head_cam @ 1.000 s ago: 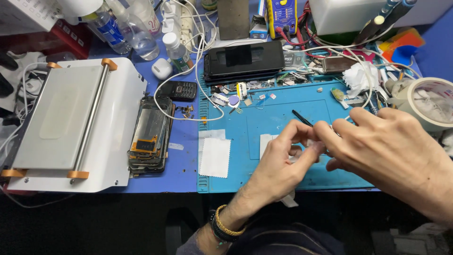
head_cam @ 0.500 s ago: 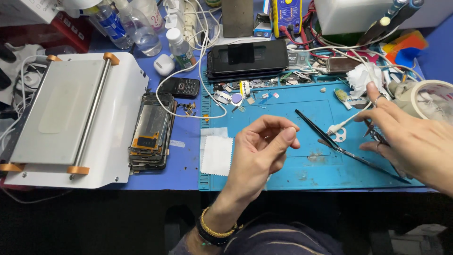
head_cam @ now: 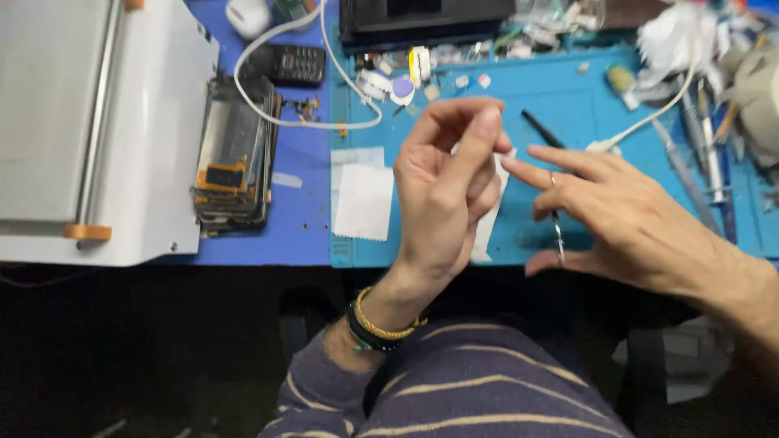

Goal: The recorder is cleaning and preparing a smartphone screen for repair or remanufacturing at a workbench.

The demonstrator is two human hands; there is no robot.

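Our hands over the blue mat (head_cam: 568, 97)
Our left hand (head_cam: 446, 191) pinched a white strip (head_cam: 489, 223); our right hand (head_cam: 625, 215), fingers spread, held nothing; we judged the strip might slip free.

blue bench (head_cam: 304, 231), teal mat (head_cam: 568, 97), white machine (head_cam: 154, 146)

Matt blue rubbery mat (head_cam: 568, 89), shiny metal tweezers (head_cam: 558, 235), thin white paper (head_cam: 363, 201).

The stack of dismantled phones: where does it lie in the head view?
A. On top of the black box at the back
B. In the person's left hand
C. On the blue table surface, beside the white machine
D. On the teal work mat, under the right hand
C: the stack of dismantled phones lies on the blue table surface, right beside the white machine, left of the teal work mat.
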